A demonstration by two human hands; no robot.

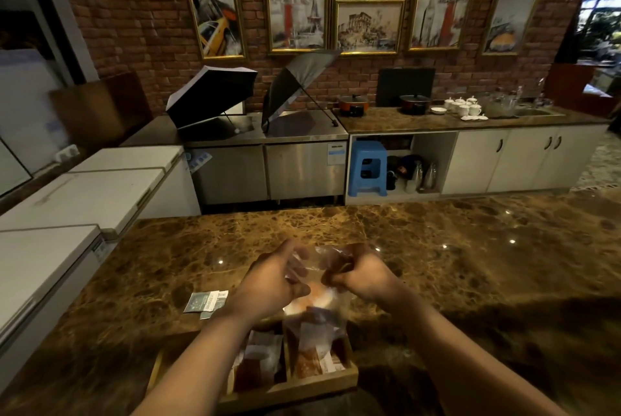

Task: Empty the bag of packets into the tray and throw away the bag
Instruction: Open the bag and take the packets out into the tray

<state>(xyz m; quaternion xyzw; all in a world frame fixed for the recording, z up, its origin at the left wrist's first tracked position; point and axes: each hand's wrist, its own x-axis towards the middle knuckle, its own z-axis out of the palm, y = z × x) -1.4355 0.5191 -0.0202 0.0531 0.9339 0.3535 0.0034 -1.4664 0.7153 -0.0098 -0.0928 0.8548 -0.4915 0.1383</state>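
Both hands are raised over the near edge of the brown marble counter, holding a clear plastic bag between them. The left hand has its fingers curled around the bag's upper left side, thumb pressing in toward the middle; the right hand is closed in a tighter pinch on the upper right edge. Each hand thus grips film, not packets. The bag hangs down from this two-point hold so that its lower end sits directly above, and seems to dip into, the right-hand compartment of the wooden tray. That placement looks deliberate: whatever slides out should land inside the tray walls and not scatter on the stone. Something orange and white shows through the film just below the hands (likely packets bunched inside, though motion blur keeps me from telling how many). Whether the bag's mouth points up or down I cannot tell. The tray already holds packets in its middle compartment and more in the right one. A few loose packets lie flat on the counter just left of the left hand, outside the tray. Judging by the bulge, emptying is under way but unfinished, and the bag is not yet ready to discard. No bin is in view.
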